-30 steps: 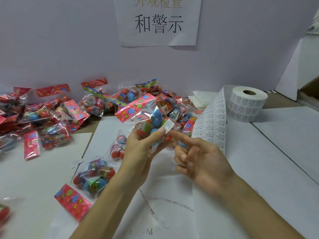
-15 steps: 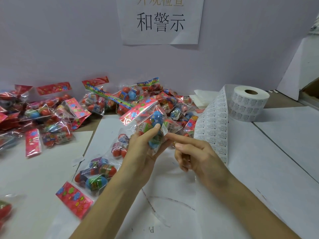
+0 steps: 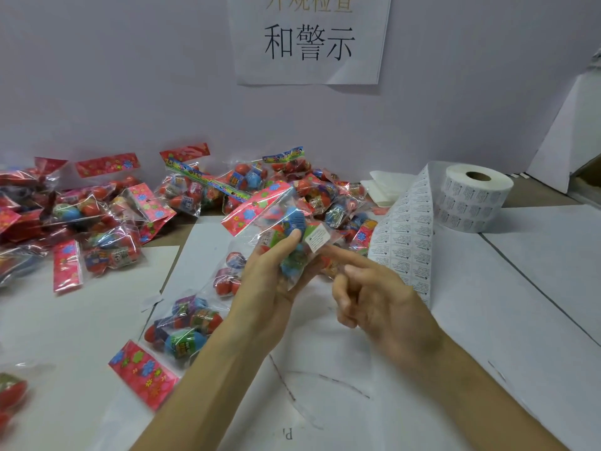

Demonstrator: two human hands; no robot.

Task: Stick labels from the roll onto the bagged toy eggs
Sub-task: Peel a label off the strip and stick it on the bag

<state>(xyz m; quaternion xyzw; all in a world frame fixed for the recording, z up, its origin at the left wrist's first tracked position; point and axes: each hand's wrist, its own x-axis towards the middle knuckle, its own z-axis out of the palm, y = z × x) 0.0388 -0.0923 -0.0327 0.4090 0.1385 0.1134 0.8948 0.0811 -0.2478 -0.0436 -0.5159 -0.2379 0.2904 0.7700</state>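
Note:
My left hand (image 3: 271,281) grips a clear bag of toy eggs (image 3: 279,222) with a pink flowered header, held up above the table. A small white label (image 3: 317,237) sits on the bag's right side. My right hand (image 3: 374,294) is just right of the bag, index finger stretched out with its tip below the label, the other fingers curled and holding nothing. The label roll (image 3: 471,196) stands at the back right, and its strip of labels (image 3: 406,236) trails toward my right hand.
A pile of bagged eggs (image 3: 107,216) fills the back left and centre against the wall. Two more bags (image 3: 182,323) lie on the white paper near my left forearm. A printed sign (image 3: 309,37) hangs on the wall. Folded white sheets (image 3: 387,190) lie behind the strip.
My right index finger pressed against the label on the bag half a second ago and now sits just below it. The bag stays in my left hand with little movement.

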